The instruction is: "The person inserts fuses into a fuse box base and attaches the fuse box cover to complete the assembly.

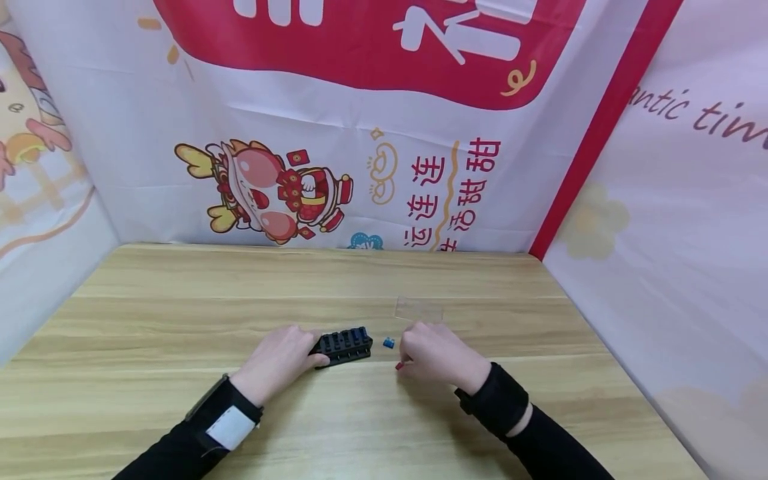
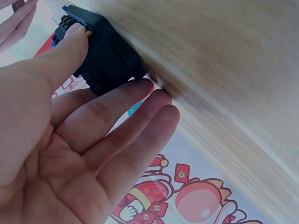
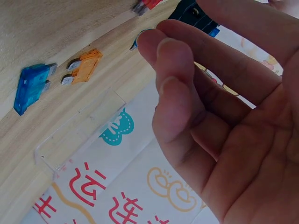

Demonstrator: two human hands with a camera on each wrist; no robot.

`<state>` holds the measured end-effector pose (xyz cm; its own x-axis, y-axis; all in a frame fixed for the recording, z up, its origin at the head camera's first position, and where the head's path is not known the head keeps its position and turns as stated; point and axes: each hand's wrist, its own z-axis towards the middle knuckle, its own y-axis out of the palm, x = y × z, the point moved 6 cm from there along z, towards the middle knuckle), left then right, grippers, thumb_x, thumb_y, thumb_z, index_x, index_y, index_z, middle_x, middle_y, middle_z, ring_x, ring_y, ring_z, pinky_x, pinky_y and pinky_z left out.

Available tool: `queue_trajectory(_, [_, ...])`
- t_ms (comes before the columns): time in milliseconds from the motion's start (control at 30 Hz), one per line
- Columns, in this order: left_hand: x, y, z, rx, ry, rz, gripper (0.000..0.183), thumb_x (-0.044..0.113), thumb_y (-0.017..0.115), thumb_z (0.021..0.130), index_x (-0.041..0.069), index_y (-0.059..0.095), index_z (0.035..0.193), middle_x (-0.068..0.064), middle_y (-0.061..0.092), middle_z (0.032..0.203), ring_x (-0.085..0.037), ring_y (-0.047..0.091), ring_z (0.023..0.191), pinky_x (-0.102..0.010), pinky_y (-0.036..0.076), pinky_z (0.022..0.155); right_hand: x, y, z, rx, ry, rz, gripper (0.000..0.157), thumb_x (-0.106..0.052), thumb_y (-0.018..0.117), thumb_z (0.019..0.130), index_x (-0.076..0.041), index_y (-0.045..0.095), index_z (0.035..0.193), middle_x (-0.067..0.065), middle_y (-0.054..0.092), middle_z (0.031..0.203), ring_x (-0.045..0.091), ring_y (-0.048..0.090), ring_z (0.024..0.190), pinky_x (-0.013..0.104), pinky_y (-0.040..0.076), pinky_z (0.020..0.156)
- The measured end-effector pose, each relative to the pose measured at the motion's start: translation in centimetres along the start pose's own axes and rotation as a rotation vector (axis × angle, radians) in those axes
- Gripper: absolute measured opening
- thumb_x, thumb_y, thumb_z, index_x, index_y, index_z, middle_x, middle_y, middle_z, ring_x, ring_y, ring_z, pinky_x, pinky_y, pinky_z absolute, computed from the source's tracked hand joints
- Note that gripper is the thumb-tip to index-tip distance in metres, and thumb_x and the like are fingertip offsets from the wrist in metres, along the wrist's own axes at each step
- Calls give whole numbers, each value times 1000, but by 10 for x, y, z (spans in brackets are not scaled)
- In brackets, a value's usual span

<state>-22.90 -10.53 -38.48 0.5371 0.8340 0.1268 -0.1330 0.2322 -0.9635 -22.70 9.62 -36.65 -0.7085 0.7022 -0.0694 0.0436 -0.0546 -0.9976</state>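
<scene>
My left hand (image 1: pixel 284 359) grips one end of a black fuse box (image 1: pixel 345 345), thumb over its slotted top and fingers along the far side. The box is tilted in the left wrist view. My right hand (image 1: pixel 437 353) is low over the table, thumb and index finger apart. A red blade fuse (image 1: pixel 399 366) lies right at its fingertips; in the right wrist view the red fuse (image 3: pixel 148 5) is cut by the top edge. A blue blade fuse (image 1: pixel 389 343) lies between the box and my right hand.
Beyond my right hand lies a clear plastic cover (image 1: pixel 419 309). Another blue fuse (image 3: pixel 33 87) and an orange fuse (image 3: pixel 83 66) lie on the wooden table (image 1: pixel 180 300), hidden in the head view. A printed cloth (image 1: pixel 150 153) hangs behind the table.
</scene>
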Motion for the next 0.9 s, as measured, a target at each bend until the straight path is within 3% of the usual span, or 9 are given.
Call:
queue_trajectory(400, [2,-1,-2,-15,-15,23,30,37,73,81,9,62,80,2,51,62,-10,43,52,-30,38,48,-2,1,1,28,4,-8,27,-23,77,78,-20,56,61,-13,44,61,3,36,51,20,30,45])
queue_trajectory(767, [3,-1,-2,-16,-19,20,30,36,73,81,9,63,81,2,50,62,-10,43,53,-30,38,48,-2,-2,-2,13,5,50,16,-24,78,79,-16,66,71,-14,52,65,4,46,55,19,37,50])
queue_trajectory(900, [4,-1,-2,-15,-22,20,29,36,73,81,9,63,81,2,50,62,-10,43,53,-30,38,48,-1,-1,-2,20,-4,47,19,-21,77,79,-17,63,68,-12,49,63,4,42,54,19,33,49])
